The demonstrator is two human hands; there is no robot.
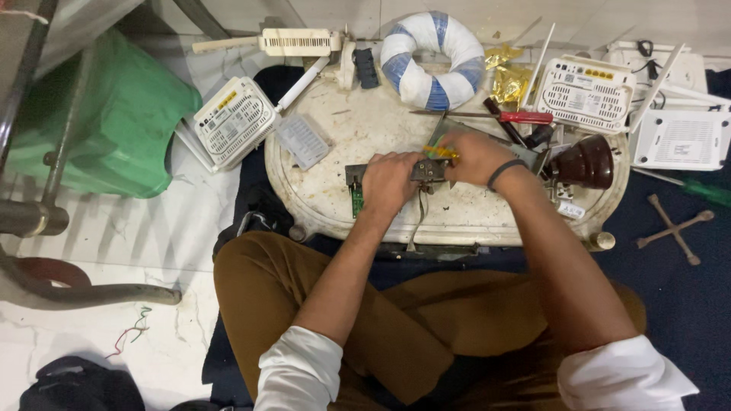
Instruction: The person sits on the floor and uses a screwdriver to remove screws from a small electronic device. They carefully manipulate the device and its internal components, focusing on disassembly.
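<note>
On the floor at far left sits a green bag (114, 114), plain with no label I can make out; beside it a white router (232, 122) lies belly up, a small row of yellow sockets at its edge. The left hand (388, 181) presses a small circuit board (356, 190) down on the worn oval counter (320, 198), its grip closed over the board's right part, so the green end sticks out to the left. The right hand (476, 156) pinches a yellow-handled tool (442, 151) just above a dark part at the board's middle. The tip could likely slip off and scratch the board or jab the left fingers, since the two hands almost touch. Further right, crumpled gold foil wrappers (509, 80) lie near a red-handled screwdriver (525, 117), then another white router (585, 93) with a pale sticker.
</note>
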